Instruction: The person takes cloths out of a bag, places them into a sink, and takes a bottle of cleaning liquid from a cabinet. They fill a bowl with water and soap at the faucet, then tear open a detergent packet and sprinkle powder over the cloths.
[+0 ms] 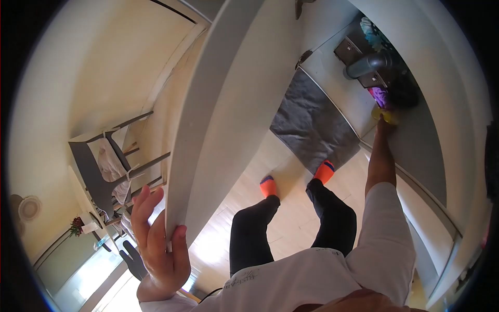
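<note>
My left hand point(161, 249) grips the edge of a tall white door point(228, 109), thumb on one face and fingers on the other. The door stands open. Far from it, my right arm stretches into a low, dark cabinet space point(421, 140). There my right hand point(383, 125) is at a yellow object point(381, 114) of unclear kind, small and partly hidden by the fingers. Just beyond the yellow object lies a shiny purple and pink packet or cloth point(379, 96). A grey curved pipe point(368, 65) is further inside.
Dark boxes with metal clasps point(349, 50) and a bluish-white bunch point(371, 34) sit deeper in the cabinet. A dark grey mat point(314, 119) lies by my feet in orange socks. Chairs point(99, 166) stand on the left beyond the door.
</note>
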Available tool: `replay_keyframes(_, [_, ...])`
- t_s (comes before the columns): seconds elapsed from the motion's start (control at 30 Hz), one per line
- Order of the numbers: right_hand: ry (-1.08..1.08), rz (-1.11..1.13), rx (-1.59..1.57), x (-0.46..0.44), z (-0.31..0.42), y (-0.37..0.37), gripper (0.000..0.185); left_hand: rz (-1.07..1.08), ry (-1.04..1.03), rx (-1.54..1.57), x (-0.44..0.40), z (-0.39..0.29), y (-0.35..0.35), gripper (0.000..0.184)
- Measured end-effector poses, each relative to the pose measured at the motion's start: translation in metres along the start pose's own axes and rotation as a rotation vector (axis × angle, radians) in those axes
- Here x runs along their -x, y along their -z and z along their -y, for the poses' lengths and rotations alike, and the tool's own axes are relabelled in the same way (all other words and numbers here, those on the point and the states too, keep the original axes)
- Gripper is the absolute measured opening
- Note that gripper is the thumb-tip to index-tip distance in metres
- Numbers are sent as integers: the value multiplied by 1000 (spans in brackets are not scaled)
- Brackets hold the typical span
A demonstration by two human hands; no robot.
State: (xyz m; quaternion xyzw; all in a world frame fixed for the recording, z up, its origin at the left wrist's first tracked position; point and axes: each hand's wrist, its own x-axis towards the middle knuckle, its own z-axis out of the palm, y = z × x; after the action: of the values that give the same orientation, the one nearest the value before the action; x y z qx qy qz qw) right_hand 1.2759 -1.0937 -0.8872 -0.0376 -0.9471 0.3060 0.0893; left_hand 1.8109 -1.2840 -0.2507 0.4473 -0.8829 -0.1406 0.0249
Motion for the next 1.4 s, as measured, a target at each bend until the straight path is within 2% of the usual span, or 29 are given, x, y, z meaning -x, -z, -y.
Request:
replay_keyframes(0.07, [41,-97,199,0,-9,-3,70,-6,3,-8,2,-5,-1,29])
replay_keyframes(0.13, [-436,401,-77,11,26,34,68,-7,26,-18,6,-10,-2,30])
replay_keyframes(0.2, [-748,680,-277,50,73,78,60,-13,-33,13,7,-17,-4,33])
replay_keyframes(0.23, [-829,716,-323,79,87,108,53,-13,-59,27,9,-21,-5,34])
replay_keyframes(0.33, [288,1055,50,156,83,221,60,51,-32,259,23,-51,-18,53])
replay_keyframes(0.37, [553,1244,102,171,78,265,59,11,-40,385,29,-66,-29,54])
replay_keyframes(0.43, [674,1359,378,201,69,361,52,-63,6,639,39,-105,-50,55])
replay_keyframes(0.47, [681,1332,276,216,33,387,45,-92,12,735,43,-125,-60,57])
replay_keyframes(0.5, [654,1335,201,211,74,456,38,-72,-31,786,41,-141,-64,59])
replay_keyframes(0.53, [566,1285,116,207,98,509,28,-15,-80,678,38,-151,-65,60])
replay_keyframes(0.6, [518,1157,-67,190,144,600,19,78,-158,451,29,-172,-63,61])
replay_keyframes(0.7, [550,764,-233,144,184,672,16,186,-468,39,-4,-198,-33,64])
replay_keyframes(0.8, [684,270,-336,61,259,709,30,159,-628,-80,-32,-224,-39,68])
replay_keyframes(0.87, [670,72,-376,4,291,715,44,202,-601,-159,-48,-248,-49,72])
replay_keyframes(0.93, [507,62,-382,-36,319,722,53,283,-573,-241,-66,-268,-45,74])
replay_keyframes(1.03, [432,82,-264,-80,322,699,61,442,-543,-309,-75,-285,-35,71])
replay_keyframes(1.1, [392,130,-197,-91,323,688,59,482,-568,-298,-72,-279,-22,68])
replay_keyframes(1.2, [385,144,-232,-99,316,667,49,409,-624,-142,-96,-252,-50,55])
replay_keyframes(1.3, [346,160,-289,-108,331,666,36,1011,-910,-21,-161,-283,5,48])
replay_keyframes(1.37, [330,181,-318,-109,346,664,31,1225,-361,660,-203,-297,48,37])
replay_keyframes(1.4, [340,178,-340,-112,353,660,30,1136,-362,725,-228,-313,74,37])
